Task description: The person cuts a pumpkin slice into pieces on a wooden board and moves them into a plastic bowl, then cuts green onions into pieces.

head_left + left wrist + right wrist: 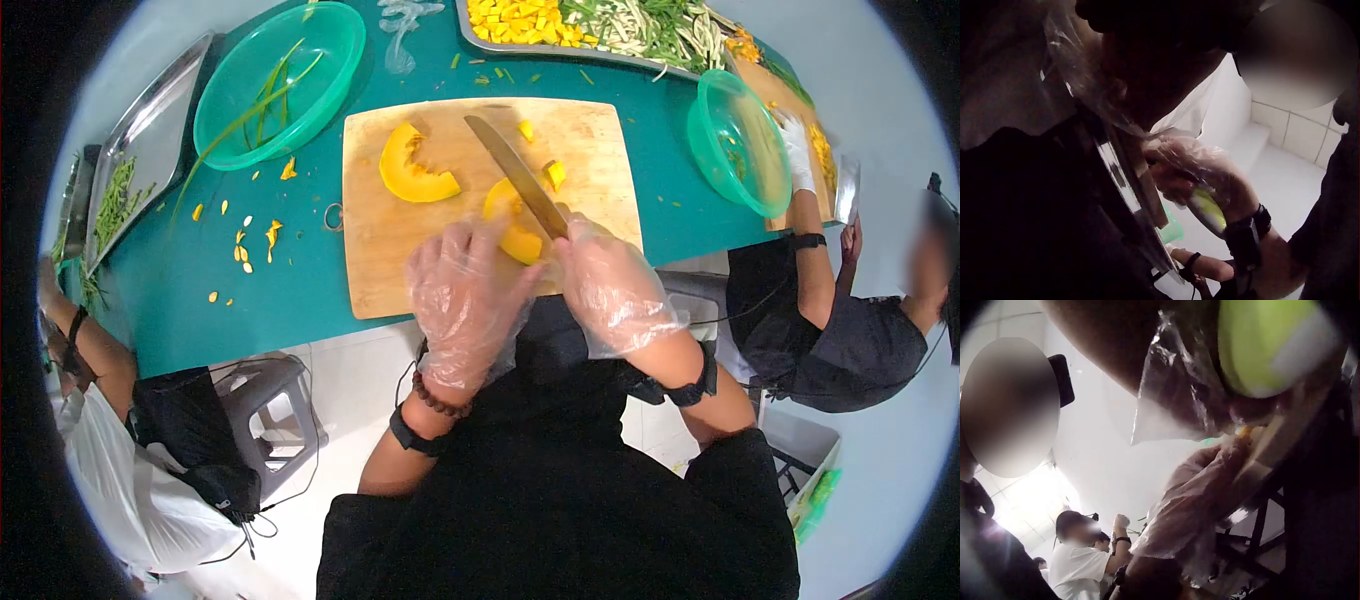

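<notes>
In the head view my right hand (612, 285), in a clear plastic glove, grips a kitchen knife (515, 172); its handle is hidden by the fist. The blade slants up and left over a curved pumpkin piece (520, 243). My left hand (458, 295), also gloved and slightly blurred, holds that piece at its near left side, thumb below it. A larger curved pumpkin wedge (415, 180) lies to the left on the wooden cutting board (375, 265). Small pumpkin bits (554, 175) lie right of the blade. Below the right palm, a rounded yellow-green and white end (1211, 210) shows in the left wrist view.
Two green basins (210, 140) flank the board. At the back stands a metal tray (500, 45) of diced pumpkin and cut vegetables. Seeds and scraps (240, 253) litter the left side of the green table (310, 290). People sit at both sides; another knife (848, 190) is at the right.
</notes>
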The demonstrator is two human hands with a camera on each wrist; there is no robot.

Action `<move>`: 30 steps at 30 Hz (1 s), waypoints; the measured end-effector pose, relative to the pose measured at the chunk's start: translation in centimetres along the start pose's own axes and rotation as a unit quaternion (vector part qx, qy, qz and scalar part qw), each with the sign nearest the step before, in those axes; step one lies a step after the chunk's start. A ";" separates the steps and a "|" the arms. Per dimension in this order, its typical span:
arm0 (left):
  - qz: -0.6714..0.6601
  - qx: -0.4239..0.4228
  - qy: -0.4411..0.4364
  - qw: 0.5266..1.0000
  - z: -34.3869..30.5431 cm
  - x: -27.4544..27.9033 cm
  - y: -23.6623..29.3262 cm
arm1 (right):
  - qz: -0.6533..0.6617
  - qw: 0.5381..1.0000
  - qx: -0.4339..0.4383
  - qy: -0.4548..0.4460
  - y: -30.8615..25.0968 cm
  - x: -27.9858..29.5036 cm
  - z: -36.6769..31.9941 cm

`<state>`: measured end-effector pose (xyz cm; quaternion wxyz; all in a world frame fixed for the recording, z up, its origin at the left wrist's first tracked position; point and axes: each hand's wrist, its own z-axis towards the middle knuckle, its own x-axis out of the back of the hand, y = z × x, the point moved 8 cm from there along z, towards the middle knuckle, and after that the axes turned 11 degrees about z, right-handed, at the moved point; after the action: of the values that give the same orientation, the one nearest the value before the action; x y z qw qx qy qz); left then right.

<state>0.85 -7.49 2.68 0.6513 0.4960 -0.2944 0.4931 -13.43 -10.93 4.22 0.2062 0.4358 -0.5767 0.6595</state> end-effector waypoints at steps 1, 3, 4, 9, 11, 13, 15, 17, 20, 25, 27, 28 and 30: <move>0.004 -0.003 0.004 1.000 0.0 0.3 0.2 | -0.006 1.000 -0.016 0.002 -0.4 0.2 -0.4; -0.010 0.004 -0.002 1.000 -0.2 -0.3 0.3 | -0.029 0.998 -0.047 -0.021 -0.1 -0.2 -0.5; -0.005 0.000 -0.001 1.000 -0.1 -0.1 0.1 | -0.024 0.998 -0.050 -0.029 -0.1 -0.6 -0.5; 0.004 -0.004 0.001 1.000 0.3 -0.4 0.2 | -0.020 0.999 -0.025 -0.020 -0.3 -0.6 0.4; 0.005 -0.018 0.029 0.999 0.2 -0.4 0.4 | 0.000 1.000 0.006 -0.008 -0.4 -0.3 0.7; 0.013 -0.018 0.015 1.000 0.0 -0.6 0.3 | -0.006 1.000 0.005 -0.011 0.1 -1.0 1.5; 0.013 -0.017 0.008 1.000 -0.1 -0.7 0.3 | -0.019 0.999 -0.012 -0.032 0.1 -1.4 2.6; 0.009 -0.014 0.013 1.000 0.0 -0.6 0.1 | -0.038 0.996 -0.040 -0.069 -0.3 -1.5 3.8; 0.032 0.011 -0.008 0.999 0.0 -0.6 0.2 | 0.019 0.999 0.037 -0.024 0.1 -0.2 3.8; 0.014 -0.005 0.012 1.000 -0.5 -0.6 -0.5 | 0.042 0.999 -0.008 0.006 1.2 0.3 2.2; 0.014 -0.008 0.010 1.000 -0.6 -0.4 -0.4 | 0.034 0.999 0.000 0.013 1.0 0.4 1.6; 0.016 -0.008 0.007 1.000 -0.5 -0.2 -0.3 | 0.023 1.000 0.009 0.019 1.0 0.3 1.3; 0.013 -0.008 0.003 1.000 -0.5 -0.1 -0.3 | 0.012 1.000 0.011 0.018 0.9 0.3 0.9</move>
<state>1.01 -7.07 2.29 0.6501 0.4850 -0.3025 0.5007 -13.93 -12.05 3.88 0.2042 0.4193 -0.5710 0.6756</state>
